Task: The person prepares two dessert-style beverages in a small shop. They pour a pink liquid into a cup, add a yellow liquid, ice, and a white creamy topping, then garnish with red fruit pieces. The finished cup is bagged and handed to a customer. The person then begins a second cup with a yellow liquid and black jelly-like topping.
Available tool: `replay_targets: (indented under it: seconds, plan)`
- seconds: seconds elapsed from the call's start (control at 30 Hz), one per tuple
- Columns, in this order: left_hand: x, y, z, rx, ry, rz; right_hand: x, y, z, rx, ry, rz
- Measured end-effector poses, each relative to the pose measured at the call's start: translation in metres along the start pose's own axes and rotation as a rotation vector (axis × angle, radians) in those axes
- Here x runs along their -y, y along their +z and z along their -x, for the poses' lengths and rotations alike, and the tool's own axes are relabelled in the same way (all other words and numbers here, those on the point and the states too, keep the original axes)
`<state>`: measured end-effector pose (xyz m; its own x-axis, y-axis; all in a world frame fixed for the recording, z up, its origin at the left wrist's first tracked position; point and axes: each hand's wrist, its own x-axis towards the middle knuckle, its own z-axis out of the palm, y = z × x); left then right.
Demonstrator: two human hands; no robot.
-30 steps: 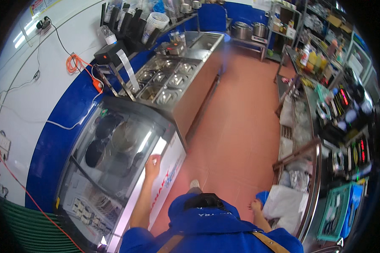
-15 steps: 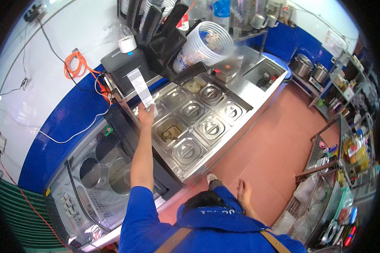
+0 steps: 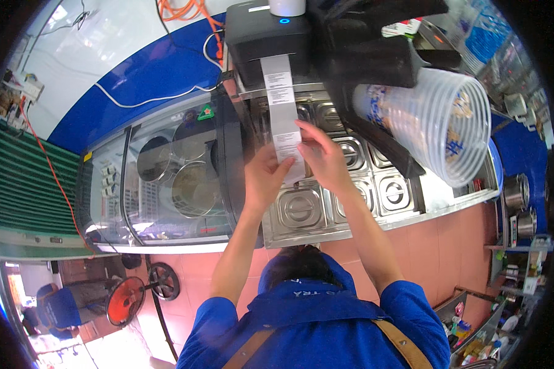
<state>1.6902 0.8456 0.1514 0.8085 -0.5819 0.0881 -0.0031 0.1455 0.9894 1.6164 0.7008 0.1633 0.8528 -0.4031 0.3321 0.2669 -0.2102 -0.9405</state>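
Up from its low hang half a second ago, the right hand (image 3: pixel 327 163) has joined the left hand (image 3: pixel 262 178) at a paper strip (image 3: pixel 283 115). From the wearer's side, it runs down from the black printer (image 3: pixel 261 38) at twelve o'clock, its free end over lidded steel pans (image 3: pixel 298 210). Left thumb and fingers pinch the strip's lower left edge, seemingly to steady that loose end. Right fingertips, set narrow, touch the opposite edge, perhaps bracing it; whether they grip, I can't tell. Stacked cups (image 3: pixel 431 117) lean near two o'clock.
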Motion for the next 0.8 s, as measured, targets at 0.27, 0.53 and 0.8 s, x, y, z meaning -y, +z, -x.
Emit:
replay_targets:
  seconds: [0.27,0.53,0.8]
  plan:
    - [-0.036,-0.002,-0.003,-0.005,0.137,-0.145,0.014,-0.013,-0.013,0.036,0.16,-0.202]
    - [-0.053,-0.008,-0.019,0.006,0.125,-0.242,0.03,-0.018,-0.01,0.084,0.22,-0.26]
    - [-0.059,-0.003,-0.006,-0.031,0.189,-0.253,0.041,-0.02,-0.004,0.091,0.179,-0.178]
